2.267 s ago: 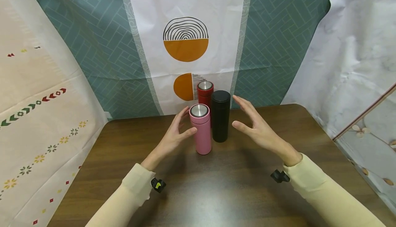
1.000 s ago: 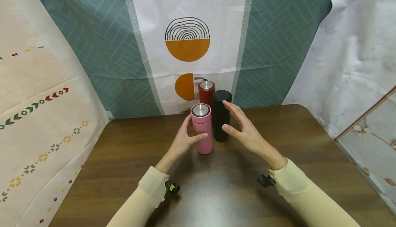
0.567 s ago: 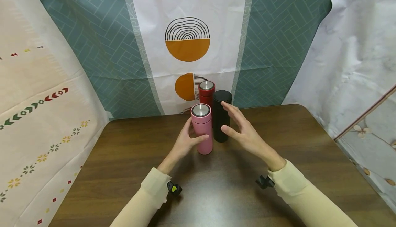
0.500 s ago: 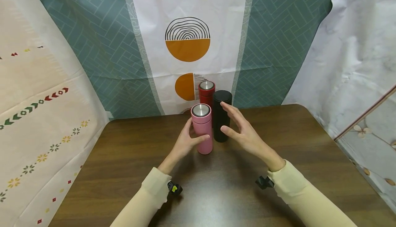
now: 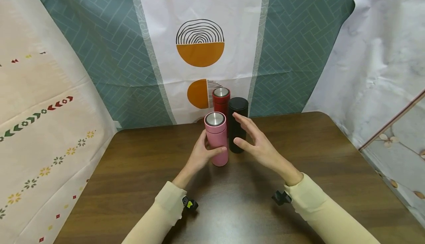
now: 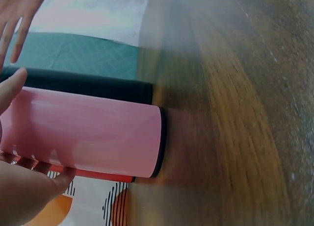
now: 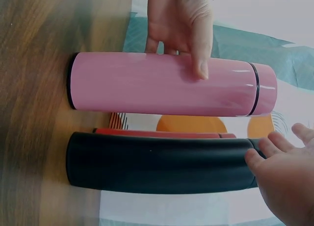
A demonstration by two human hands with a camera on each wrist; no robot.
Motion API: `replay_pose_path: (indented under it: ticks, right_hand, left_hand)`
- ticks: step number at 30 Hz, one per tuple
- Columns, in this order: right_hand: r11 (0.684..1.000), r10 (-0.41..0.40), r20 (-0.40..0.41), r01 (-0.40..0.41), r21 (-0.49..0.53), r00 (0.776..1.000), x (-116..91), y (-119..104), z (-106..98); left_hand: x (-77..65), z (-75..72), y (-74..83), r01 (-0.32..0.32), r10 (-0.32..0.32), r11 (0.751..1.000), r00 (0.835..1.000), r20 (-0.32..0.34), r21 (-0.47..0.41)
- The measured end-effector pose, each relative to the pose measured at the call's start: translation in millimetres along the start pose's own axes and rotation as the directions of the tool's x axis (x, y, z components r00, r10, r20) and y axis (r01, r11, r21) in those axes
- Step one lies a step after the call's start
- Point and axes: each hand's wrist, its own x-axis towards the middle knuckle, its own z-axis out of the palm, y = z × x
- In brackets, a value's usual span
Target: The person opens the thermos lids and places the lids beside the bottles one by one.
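Pink flask stands upright in the far half of the tabletop, near the middle of its far edge. The left hand is curled round it, thumb across the front. The right hand is wide, thumb and fingers apart, beside the black flask; I cannot tell whether they touch. That flask stands upright just behind the pink one, toward the right edge. Farthest back stands the red flask, partly hidden, before a hanging cloth.

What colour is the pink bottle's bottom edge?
Black. The bottom edge shows best in the left wrist view.
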Motion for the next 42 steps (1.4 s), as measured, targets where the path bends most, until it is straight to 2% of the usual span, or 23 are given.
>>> replay_pose_path:
  ticks: [17,25,29,34,42]
  right_hand:
    - [0.999,-0.021,0.0,0.021,0.048,1.0,3,-3,1]
    - [0.994,-0.082,-0.011,0.082,0.067,0.997,7,-7,-4]
    - [0.993,-0.095,-0.007,0.095,0.07,0.995,10,-10,-8]
    - [0.994,-0.079,0.008,0.078,0.077,0.997,14,-17,-12]
    - [0.994,-0.018,0.061,0.011,0.111,0.998,20,-26,-22]
  left_hand:
    - [-0.1,3.5,0.9,-0.005,0.006,1.0,0.998,-0.063,0.008]
    - [1.0,2.7,9.4,-0.015,0.015,1.0,1.0,-0.003,0.016]
    - [2.1,0.7,11.8,-0.04,0.039,0.999,0.999,0.038,0.025]
    - [3.3,0.5,13.1,-0.087,0.087,0.996,0.992,0.088,-0.005]
    - [5.2,2.8,24.0,-0.142,0.145,0.989,0.982,0.124,-0.029]
